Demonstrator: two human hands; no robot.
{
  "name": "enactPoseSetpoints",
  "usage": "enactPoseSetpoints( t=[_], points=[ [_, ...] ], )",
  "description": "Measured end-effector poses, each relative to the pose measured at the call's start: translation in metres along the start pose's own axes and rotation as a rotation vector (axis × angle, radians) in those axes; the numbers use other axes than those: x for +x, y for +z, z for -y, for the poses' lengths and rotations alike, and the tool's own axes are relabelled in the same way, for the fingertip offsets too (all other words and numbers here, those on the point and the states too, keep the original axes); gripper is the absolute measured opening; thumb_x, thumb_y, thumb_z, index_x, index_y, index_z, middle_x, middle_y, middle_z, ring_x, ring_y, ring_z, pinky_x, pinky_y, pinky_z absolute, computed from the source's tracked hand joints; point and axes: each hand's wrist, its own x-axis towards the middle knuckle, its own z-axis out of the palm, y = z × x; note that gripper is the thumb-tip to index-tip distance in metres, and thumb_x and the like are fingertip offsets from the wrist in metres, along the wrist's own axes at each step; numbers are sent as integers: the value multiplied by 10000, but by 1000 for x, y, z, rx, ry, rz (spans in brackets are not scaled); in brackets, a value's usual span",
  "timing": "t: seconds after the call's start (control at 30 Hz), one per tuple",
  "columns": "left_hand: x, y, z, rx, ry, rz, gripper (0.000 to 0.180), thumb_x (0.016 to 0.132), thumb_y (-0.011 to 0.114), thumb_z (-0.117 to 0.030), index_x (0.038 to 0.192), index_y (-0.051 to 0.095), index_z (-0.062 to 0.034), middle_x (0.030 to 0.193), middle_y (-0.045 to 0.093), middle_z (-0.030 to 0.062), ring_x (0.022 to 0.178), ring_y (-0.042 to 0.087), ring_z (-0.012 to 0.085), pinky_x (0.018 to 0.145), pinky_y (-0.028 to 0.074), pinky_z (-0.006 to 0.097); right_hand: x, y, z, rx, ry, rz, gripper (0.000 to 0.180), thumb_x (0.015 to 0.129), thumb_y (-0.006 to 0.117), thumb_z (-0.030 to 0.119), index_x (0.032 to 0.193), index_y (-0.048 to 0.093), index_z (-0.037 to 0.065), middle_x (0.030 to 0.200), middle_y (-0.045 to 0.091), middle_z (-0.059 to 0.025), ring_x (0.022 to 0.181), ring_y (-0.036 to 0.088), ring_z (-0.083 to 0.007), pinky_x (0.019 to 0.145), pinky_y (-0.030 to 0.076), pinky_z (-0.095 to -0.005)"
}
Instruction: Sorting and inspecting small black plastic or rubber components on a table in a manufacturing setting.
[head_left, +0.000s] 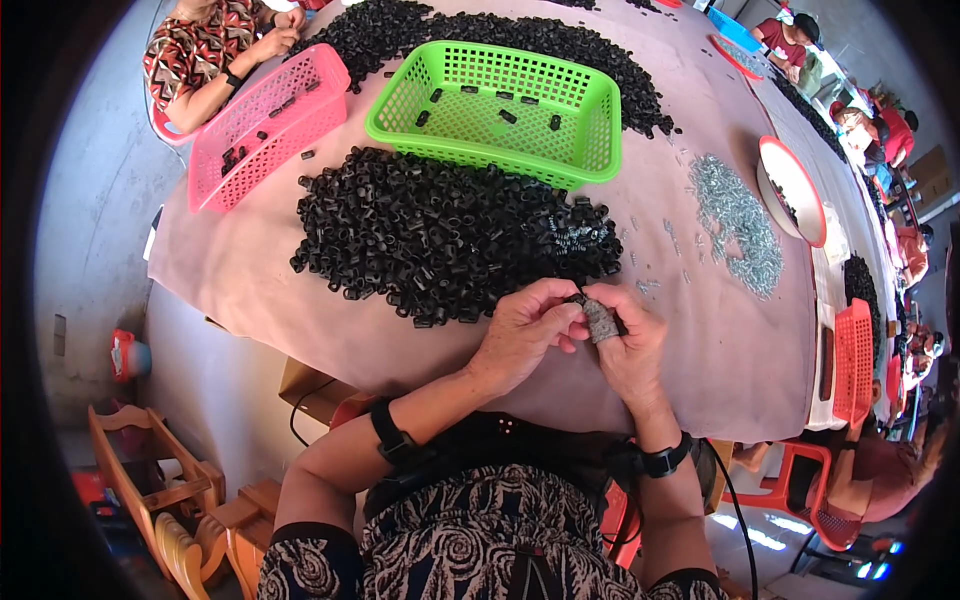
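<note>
My left hand and my right hand meet at the near edge of the black pile, fingertips pinched together. Between them shows a bit of a small black plastic part, mostly hidden by the fingers. Grey wrapping covers the thumb of my right hand. Just beyond my hands lies a big heap of small black plastic parts, with a few silver screws on its right side. Further right a loose pile of silver screws spreads over the cloth.
A green basket with a few black parts stands behind the heap; a pink basket tilts at left. At right are a red-rimmed basin and a red basket. A person works across the table; more black parts lie at the back.
</note>
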Motion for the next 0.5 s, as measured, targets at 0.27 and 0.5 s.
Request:
enactPoseSetpoints(
  t=[0.27, 0.5],
  points=[
    [-2, 0, 4, 42, 73, -14, 143, 916, 510, -62, 1039, 557, -8, 835, 602, 39, 723, 592, 90, 608, 500, 226, -3, 5, 10, -147, -102, -4, 334, 702, 592, -74, 1018, 609, 35, 851, 586, -126, 737, 612, -270, 649, 496, -320],
    [-1, 3, 4, 57, 79, -76, 131, 917, 502, -53, 1027, 553, -6, 826, 593, 38, 724, 590, 93, 605, 505, 232, -1, 6, 13, -154, -101, 19, 344, 714, 584, -73, 1041, 602, 32, 884, 589, -127, 763, 611, -273, 666, 499, -327]
  ],
)
